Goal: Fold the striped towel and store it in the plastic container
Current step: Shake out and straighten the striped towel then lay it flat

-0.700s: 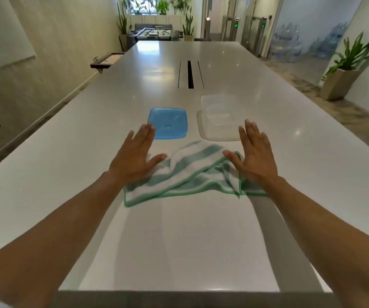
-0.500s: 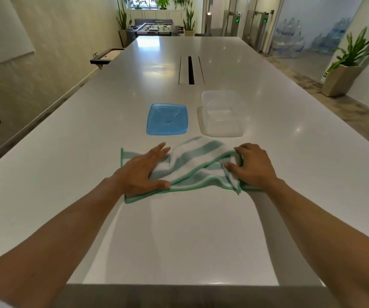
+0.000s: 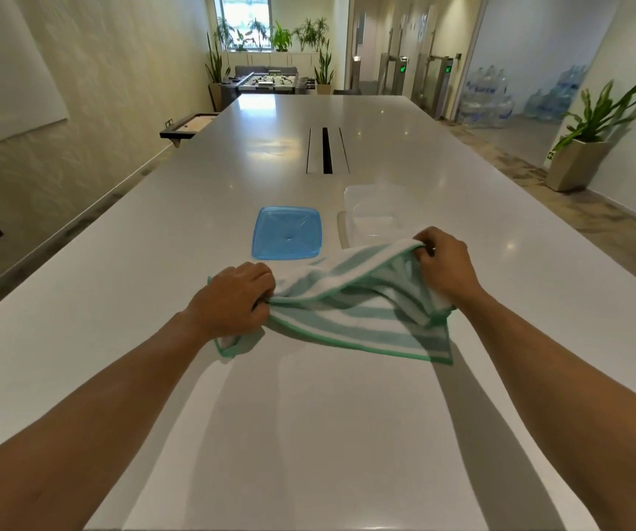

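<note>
The striped towel point(image 3: 347, 308), green and white with a green hem, is stretched between both hands just above the white table point(image 3: 309, 435). My left hand point(image 3: 232, 302) grips its left edge low, close to the table. My right hand point(image 3: 442, 268) pinches the far right corner and holds it raised. The towel's near edge hangs down and touches the table. Behind my right hand sits the clear plastic container point(image 3: 376, 210), open, its near rim hidden by the towel. The blue lid point(image 3: 287, 233) lies flat to its left.
A cable slot point(image 3: 326, 150) is set in the table further back. Potted plants point(image 3: 592, 147) stand on the floor to the right, and a small shelf point(image 3: 188, 126) sticks out from the left wall.
Both hands went from lying flat on the towel to gripping it. My right hand lifted its corner up and away; the towel came off the table and spread wider.
</note>
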`<act>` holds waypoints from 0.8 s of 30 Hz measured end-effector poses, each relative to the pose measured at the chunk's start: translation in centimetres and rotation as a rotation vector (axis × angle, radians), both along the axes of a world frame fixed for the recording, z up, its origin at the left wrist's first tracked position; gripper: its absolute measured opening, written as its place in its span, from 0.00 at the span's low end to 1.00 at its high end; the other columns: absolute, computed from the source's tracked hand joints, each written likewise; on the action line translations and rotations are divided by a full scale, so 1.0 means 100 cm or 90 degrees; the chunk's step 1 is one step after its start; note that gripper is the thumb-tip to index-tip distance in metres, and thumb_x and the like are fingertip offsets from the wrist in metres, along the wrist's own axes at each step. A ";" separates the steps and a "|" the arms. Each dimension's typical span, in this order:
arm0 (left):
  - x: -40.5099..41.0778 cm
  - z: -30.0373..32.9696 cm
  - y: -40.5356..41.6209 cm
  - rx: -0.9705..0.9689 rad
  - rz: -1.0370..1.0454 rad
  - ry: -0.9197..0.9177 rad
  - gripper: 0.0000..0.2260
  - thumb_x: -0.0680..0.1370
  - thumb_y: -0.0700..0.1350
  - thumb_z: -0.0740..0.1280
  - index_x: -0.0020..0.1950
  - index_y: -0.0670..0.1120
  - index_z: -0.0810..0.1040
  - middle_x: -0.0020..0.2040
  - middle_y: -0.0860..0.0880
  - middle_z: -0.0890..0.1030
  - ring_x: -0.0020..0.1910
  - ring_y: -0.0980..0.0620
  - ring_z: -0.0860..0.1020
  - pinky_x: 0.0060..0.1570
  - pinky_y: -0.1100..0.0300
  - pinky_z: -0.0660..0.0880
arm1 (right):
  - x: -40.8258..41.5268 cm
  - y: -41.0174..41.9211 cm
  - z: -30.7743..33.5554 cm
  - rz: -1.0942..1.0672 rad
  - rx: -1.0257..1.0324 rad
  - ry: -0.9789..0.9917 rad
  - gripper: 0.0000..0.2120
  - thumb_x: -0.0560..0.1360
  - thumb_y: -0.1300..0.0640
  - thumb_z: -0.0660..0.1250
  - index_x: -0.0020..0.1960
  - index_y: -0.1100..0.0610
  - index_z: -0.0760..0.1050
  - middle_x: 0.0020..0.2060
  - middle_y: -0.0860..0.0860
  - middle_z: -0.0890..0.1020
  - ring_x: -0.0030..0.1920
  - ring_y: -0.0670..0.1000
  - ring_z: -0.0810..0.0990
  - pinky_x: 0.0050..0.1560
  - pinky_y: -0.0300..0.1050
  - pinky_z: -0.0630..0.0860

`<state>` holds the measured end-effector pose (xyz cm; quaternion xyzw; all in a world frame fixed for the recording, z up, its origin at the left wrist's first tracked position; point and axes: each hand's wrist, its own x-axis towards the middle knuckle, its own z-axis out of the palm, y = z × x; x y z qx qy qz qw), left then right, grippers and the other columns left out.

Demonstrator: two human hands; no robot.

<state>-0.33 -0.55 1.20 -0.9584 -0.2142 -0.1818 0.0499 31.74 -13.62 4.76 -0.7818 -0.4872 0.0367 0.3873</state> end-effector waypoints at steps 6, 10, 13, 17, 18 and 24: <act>0.013 0.025 0.008 -0.076 0.159 -0.131 0.05 0.74 0.40 0.61 0.49 0.46 0.72 0.41 0.48 0.77 0.35 0.43 0.74 0.35 0.53 0.71 | 0.010 0.013 0.035 -0.032 0.021 -0.023 0.10 0.78 0.49 0.65 0.53 0.55 0.79 0.50 0.57 0.83 0.44 0.54 0.77 0.47 0.49 0.74; 0.023 0.053 0.016 -0.123 0.198 -0.253 0.07 0.78 0.39 0.59 0.54 0.47 0.72 0.46 0.47 0.77 0.40 0.44 0.75 0.39 0.53 0.70 | 0.013 0.020 0.060 -0.027 0.046 -0.040 0.11 0.77 0.48 0.66 0.51 0.55 0.79 0.47 0.56 0.82 0.45 0.56 0.78 0.48 0.50 0.75; 0.030 0.080 0.023 -0.132 0.201 -0.335 0.07 0.79 0.39 0.57 0.55 0.45 0.71 0.48 0.46 0.76 0.44 0.45 0.75 0.42 0.50 0.72 | 0.010 0.025 0.082 0.024 0.028 -0.048 0.13 0.77 0.47 0.67 0.52 0.57 0.79 0.46 0.54 0.80 0.45 0.54 0.76 0.46 0.46 0.71; 0.029 0.112 0.036 -0.142 0.204 -0.381 0.01 0.81 0.41 0.58 0.51 0.45 0.67 0.45 0.44 0.75 0.43 0.42 0.75 0.39 0.52 0.69 | 0.015 0.025 0.113 0.082 -0.037 -0.104 0.13 0.76 0.47 0.68 0.54 0.56 0.79 0.46 0.52 0.79 0.47 0.53 0.77 0.47 0.46 0.72; 0.026 0.119 0.038 -0.146 0.203 -0.384 0.02 0.81 0.43 0.59 0.51 0.45 0.67 0.44 0.43 0.76 0.42 0.42 0.75 0.38 0.53 0.68 | 0.018 0.023 0.120 0.115 -0.063 -0.123 0.11 0.76 0.49 0.68 0.54 0.55 0.79 0.47 0.52 0.80 0.48 0.53 0.77 0.48 0.45 0.71; 0.009 0.148 0.042 -0.278 0.162 -0.278 0.20 0.68 0.55 0.75 0.55 0.54 0.72 0.47 0.52 0.77 0.44 0.53 0.75 0.40 0.63 0.70 | 0.048 -0.004 0.149 0.267 -0.146 -0.005 0.09 0.76 0.63 0.68 0.56 0.57 0.80 0.49 0.51 0.82 0.49 0.50 0.79 0.46 0.37 0.76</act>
